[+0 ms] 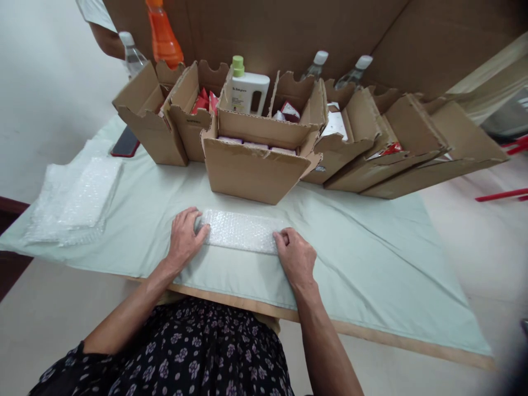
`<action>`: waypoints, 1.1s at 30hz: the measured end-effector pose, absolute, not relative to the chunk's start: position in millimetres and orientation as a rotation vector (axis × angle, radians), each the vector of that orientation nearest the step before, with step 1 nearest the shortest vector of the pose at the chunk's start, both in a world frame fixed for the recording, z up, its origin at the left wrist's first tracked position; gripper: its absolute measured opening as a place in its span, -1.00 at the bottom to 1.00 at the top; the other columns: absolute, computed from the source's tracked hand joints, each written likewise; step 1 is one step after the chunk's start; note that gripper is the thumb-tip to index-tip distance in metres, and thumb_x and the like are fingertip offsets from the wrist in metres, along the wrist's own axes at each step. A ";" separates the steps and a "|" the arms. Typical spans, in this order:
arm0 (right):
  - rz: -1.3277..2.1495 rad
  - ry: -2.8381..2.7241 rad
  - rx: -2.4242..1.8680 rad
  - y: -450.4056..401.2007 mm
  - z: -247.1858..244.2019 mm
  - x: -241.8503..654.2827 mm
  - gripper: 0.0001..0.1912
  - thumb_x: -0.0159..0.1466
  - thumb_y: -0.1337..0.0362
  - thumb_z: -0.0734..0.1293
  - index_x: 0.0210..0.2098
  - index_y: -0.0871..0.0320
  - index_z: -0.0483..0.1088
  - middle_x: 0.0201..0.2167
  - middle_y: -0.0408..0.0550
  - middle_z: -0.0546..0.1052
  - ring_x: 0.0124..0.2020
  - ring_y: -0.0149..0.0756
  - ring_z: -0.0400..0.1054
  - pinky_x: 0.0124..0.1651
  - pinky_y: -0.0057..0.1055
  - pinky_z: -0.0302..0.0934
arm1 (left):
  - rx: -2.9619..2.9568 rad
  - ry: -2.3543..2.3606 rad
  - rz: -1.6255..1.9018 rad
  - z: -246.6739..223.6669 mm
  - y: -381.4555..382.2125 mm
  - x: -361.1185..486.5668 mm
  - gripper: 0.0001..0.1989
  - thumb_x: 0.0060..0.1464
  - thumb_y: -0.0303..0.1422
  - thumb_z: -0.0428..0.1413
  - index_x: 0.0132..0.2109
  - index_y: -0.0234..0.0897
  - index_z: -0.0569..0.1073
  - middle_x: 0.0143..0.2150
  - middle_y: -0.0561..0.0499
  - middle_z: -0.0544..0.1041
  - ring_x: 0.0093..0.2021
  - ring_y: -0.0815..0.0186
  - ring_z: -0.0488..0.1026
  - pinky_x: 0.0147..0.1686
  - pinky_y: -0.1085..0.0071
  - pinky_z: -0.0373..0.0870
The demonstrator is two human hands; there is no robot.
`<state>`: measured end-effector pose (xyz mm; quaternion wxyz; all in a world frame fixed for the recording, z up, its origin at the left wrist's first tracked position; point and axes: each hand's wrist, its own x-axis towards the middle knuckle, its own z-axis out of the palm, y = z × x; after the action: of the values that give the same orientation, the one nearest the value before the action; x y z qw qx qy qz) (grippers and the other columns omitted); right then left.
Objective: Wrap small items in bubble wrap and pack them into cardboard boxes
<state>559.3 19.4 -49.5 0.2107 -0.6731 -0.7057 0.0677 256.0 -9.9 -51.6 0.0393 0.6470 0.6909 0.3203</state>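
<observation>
Left hand at the left end of a flat bubble wrap strip, thumb on its edge, fingers loosely curved and part open. Right hand at the strip's right end, fingers curled in, thumb and forefinger at the edge (can't tell if it's a real pinch). Strip lies flat on the table, which has a pale green cloth over it, near the front edge and lengthwise between the hands. Just beyond the strip, front carton, open-topped, with a row of purple-edged packs inside. Behind it and to both sides, a row of more open brown cartons, some tilted; red packets in one on the left, a white item with small dots in one right of centre. White bottle with a green cap stands upright behind the front carton (label too small to read properly). Orange bottle and clear bottles with white caps show behind the row. Stack of bubble wrap sheets on the left part of the table, dark phone-like item with a red edge near it, beside the leftmost carton. Another person's arm at top left, behind the bottles, hand hidden.
</observation>
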 end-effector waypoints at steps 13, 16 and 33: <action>0.132 -2.475 -1.315 8.6 -36.0 499.6 -0.50 0.41 0.38 0.20 0.32 0.24 0.33 0.35 0.20 0.38 0.40 0.01 0.19 0.31 -0.07 0.16 | 2.542 1.677 0.520 -40.9 -5.0 320.2 -0.49 0.33 -0.44 -0.08 0.38 -0.38 0.26 0.47 -0.28 0.25 0.51 0.05 0.10 0.43 0.01 0.11; 0.192 -2.536 -1.344 12.7 -47.9 496.7 -0.48 0.44 0.33 0.18 0.36 0.27 0.29 0.38 0.20 0.34 0.43 0.01 0.15 0.37 -0.04 0.12 | 2.548 1.687 0.349 -52.7 1.4 323.5 -0.48 0.36 -0.37 -0.08 0.39 -0.42 0.27 0.46 -0.28 0.27 0.49 0.04 0.16 0.44 0.01 0.10; 0.078 -2.180 -1.719 22.6 -52.4 577.6 -0.56 0.47 0.13 0.13 0.18 0.19 0.43 0.27 0.22 0.46 0.32 0.03 0.27 0.22 -0.04 0.18 | 2.120 2.175 0.531 -42.6 -12.5 243.3 -0.54 0.31 -0.21 0.00 0.23 -0.36 0.45 0.29 -0.31 0.43 0.33 -0.08 0.31 0.29 -0.01 0.23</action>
<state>577.6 22.6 -52.4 0.1813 -0.6087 -0.7719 0.0275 243.3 -12.5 -42.6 0.0292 0.6873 0.7051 0.1723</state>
